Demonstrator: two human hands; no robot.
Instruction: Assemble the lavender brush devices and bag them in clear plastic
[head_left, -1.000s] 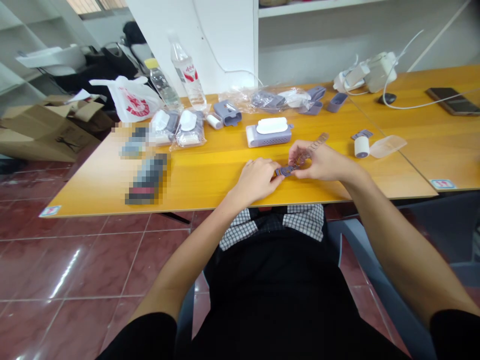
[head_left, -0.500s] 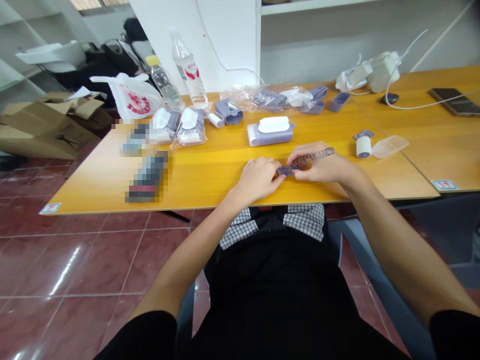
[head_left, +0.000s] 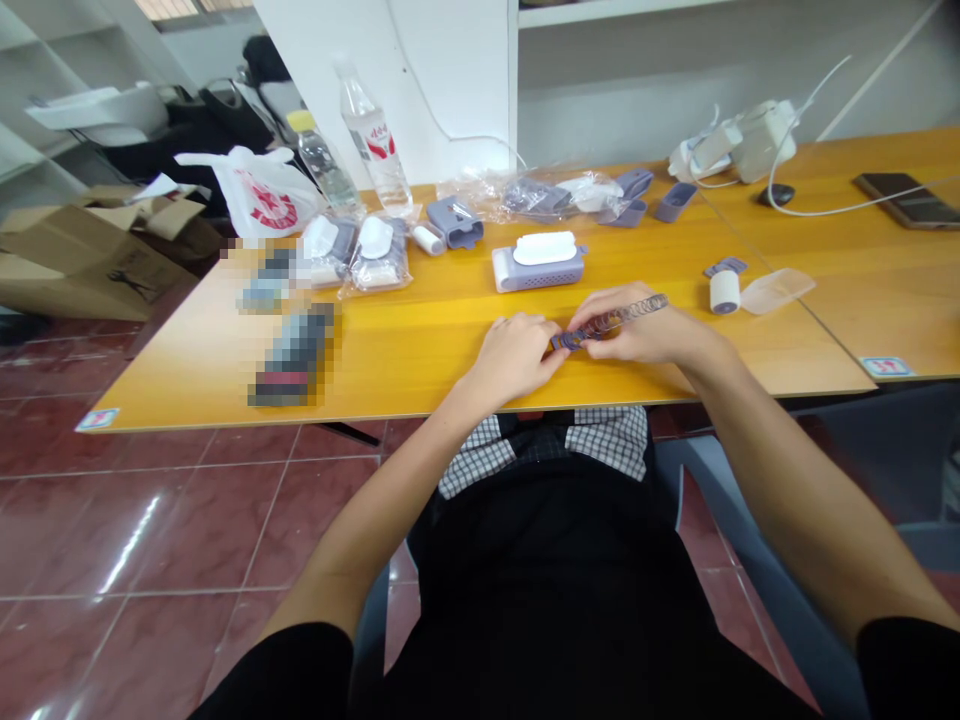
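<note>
While one end of the purple part is pinched narrowly by the fingers of the left hand, its other end is held between the close-set fingers of the right hand, over the counter near its front edge. A spring is slanted from the right fingers back across the right hand, its near end set close to the part; whether it is gripped there cannot be told. Just beyond the fingers, a purple box with a white top is placed. To the right of the fingers, a white cylinder is stood upright, with a clear piece just beside it and purple pieces behind. Farther beyond the fingers, a purple cup is set near a clear bag. Beyond the fingers to the left, a purple sleeve, a small roll and a wrapped pack are grouped, with a tall bottle behind. Well to the right of the fingers, a mouse and a phone are laid.
</note>
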